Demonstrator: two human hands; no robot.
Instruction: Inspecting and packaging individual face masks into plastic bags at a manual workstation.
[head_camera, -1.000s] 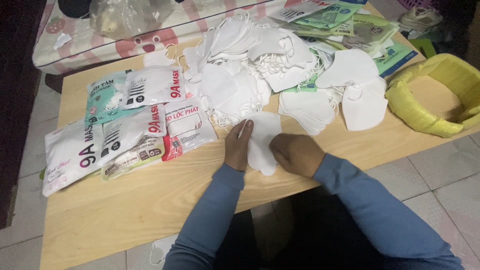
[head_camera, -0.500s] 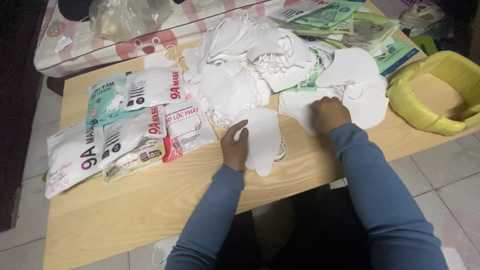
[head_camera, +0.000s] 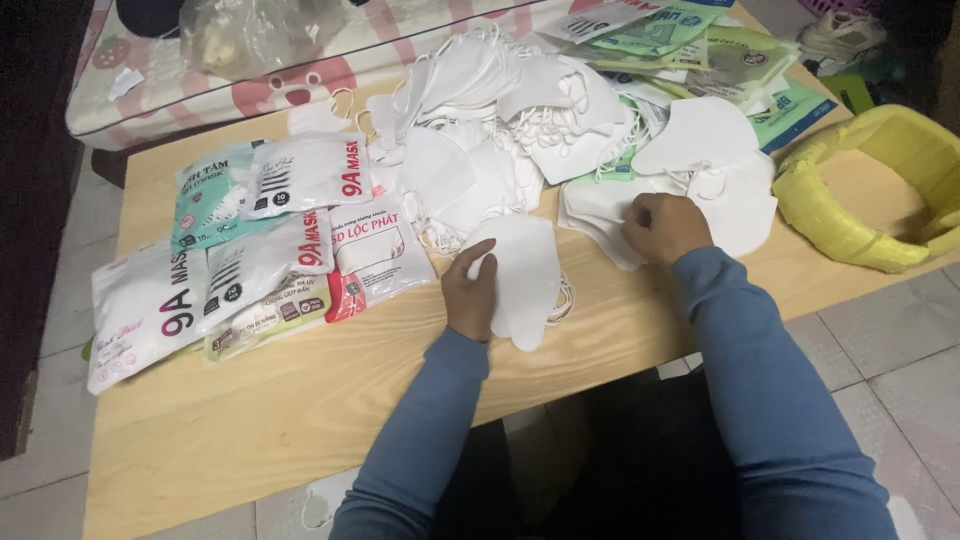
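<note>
My left hand (head_camera: 471, 297) rests on a small stack of folded white face masks (head_camera: 525, 278) near the front edge of the wooden table (head_camera: 250, 420), pressing its left side. My right hand (head_camera: 663, 227) has its fingers closed on a white mask (head_camera: 600, 210) at the near edge of the loose mask heap to the right. A big pile of loose white masks (head_camera: 500, 110) with ear loops spreads across the middle of the table behind both hands. Both sleeves are blue.
Sealed mask packets (head_camera: 230, 260) lie on the table's left side. Flat green and white empty packets (head_camera: 690, 40) lie at the back right. A yellow woven basket (head_camera: 860, 200) sits at the right edge. A patterned mattress with a plastic bag (head_camera: 250, 35) lies behind.
My right hand left the small stack and reached right and away to the loose masks, where it now grips one. My left hand stayed on the stack.
</note>
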